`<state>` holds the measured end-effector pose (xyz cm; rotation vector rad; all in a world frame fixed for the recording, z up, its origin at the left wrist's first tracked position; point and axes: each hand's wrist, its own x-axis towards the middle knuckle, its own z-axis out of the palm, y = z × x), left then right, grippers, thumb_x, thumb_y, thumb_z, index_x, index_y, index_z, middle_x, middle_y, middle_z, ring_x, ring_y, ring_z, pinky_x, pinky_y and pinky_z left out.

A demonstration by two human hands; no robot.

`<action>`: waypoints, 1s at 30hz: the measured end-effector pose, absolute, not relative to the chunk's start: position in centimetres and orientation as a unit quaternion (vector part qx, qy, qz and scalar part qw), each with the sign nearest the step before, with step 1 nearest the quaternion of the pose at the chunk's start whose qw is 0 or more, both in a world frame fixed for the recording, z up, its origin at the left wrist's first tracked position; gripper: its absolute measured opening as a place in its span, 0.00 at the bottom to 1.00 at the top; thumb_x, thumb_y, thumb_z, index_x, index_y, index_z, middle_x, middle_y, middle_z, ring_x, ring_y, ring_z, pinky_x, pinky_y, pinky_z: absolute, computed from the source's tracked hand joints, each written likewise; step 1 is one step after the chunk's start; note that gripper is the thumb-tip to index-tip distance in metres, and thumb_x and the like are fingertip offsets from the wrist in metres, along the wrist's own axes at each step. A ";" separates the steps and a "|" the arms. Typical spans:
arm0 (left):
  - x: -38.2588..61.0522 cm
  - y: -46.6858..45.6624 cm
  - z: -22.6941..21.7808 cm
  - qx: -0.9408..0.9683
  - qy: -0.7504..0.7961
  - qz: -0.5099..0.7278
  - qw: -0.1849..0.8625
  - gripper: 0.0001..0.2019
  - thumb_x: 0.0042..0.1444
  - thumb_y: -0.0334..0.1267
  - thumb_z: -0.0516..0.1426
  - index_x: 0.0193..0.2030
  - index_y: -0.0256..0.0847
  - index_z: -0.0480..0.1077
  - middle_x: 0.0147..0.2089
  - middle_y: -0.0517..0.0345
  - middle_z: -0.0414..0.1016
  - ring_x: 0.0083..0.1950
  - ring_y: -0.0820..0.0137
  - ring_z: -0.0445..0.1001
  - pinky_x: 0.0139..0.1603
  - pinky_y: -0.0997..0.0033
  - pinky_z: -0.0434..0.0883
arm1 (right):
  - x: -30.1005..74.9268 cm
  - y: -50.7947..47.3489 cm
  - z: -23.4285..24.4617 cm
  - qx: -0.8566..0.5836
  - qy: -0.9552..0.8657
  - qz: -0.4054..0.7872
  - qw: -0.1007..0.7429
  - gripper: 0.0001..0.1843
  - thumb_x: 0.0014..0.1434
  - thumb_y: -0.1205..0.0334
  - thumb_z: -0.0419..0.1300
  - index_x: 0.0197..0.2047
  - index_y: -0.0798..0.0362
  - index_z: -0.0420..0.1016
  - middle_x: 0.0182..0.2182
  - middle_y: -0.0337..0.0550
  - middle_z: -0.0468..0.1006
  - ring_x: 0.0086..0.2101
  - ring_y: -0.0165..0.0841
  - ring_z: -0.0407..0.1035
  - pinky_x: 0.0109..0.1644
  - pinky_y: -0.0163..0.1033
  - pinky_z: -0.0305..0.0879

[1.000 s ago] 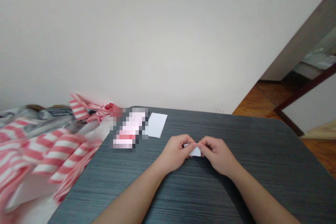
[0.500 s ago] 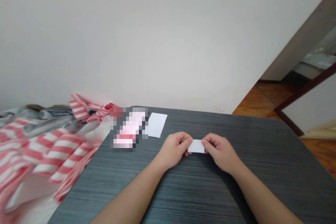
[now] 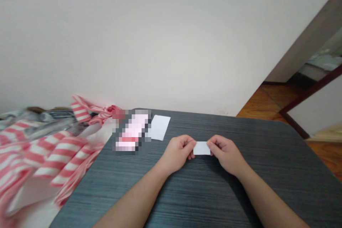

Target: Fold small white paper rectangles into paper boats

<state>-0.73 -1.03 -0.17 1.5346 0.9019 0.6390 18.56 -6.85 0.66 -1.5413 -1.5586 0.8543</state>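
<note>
Small white paper (image 3: 202, 148) is held flat-looking between the two hands, around mid-counter; can't tell if its underside touches the surface. Left hand (image 3: 176, 154): fingers pinching its left edge, thumb on top. Right hand (image 3: 227, 155): same pinch on the right edge. Near and far edges of the paper run exposed between the two grips. Counter (image 3: 203, 199) is dark, streaky grain, with surface showing between the forearms and a wide stretch right of the right hand out to the rounded far-right corner. Up-left of the left hand, well apart from it: larger white sheet (image 3: 160, 127), lying flat. Just left of that, a pixelated pink-and-dark item (image 3: 133, 131) near the counter's left edge, details masked. Past that edge: red-and-white striped cloth (image 3: 61, 155). Far edge runs along the pale wall (image 3: 171, 42); wooden floor (image 3: 258, 101) beyond, far right.
</note>
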 end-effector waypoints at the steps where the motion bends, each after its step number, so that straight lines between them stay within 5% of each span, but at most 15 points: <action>1: -0.7 -1.1 -0.2 0.659 0.386 0.275 0.584 0.15 0.62 0.44 0.53 0.27 0.38 0.67 0.21 0.62 0.71 0.23 0.74 0.67 0.26 0.76 0.63 | 18.5 -6.8 0.6 -0.605 -0.610 0.336 0.386 0.14 0.63 0.61 0.55 0.25 0.53 0.68 0.22 0.36 0.71 0.26 0.30 0.64 0.32 0.35 0.59; 15: -0.7 -1.1 0.2 0.642 0.370 0.296 0.602 0.09 0.59 0.38 0.54 0.29 0.37 0.68 0.23 0.61 0.70 0.24 0.74 0.68 0.27 0.76 0.64 | 18.6 -6.6 -0.3 -0.602 -0.598 0.353 0.393 0.11 0.63 0.59 0.54 0.31 0.53 0.71 0.23 0.36 0.70 0.26 0.30 0.64 0.32 0.35 0.60; 23: -1.0 -1.2 0.7 0.733 0.374 0.261 0.504 0.14 0.60 0.42 0.54 0.27 0.38 0.72 0.25 0.60 0.71 0.28 0.72 0.67 0.29 0.76 0.62 | 17.9 -6.6 0.6 -0.575 -0.654 0.333 0.360 0.10 0.62 0.61 0.55 0.31 0.53 0.74 0.26 0.38 0.74 0.29 0.32 0.67 0.34 0.35 0.61; 30: -0.9 -1.2 0.3 0.690 0.398 0.263 0.544 0.15 0.62 0.44 0.52 0.27 0.38 0.70 0.21 0.62 0.69 0.23 0.74 0.67 0.26 0.76 0.62 | 17.9 -6.7 0.2 -0.584 -0.628 0.371 0.356 0.11 0.63 0.62 0.55 0.30 0.53 0.74 0.23 0.37 0.73 0.25 0.30 0.66 0.32 0.34 0.61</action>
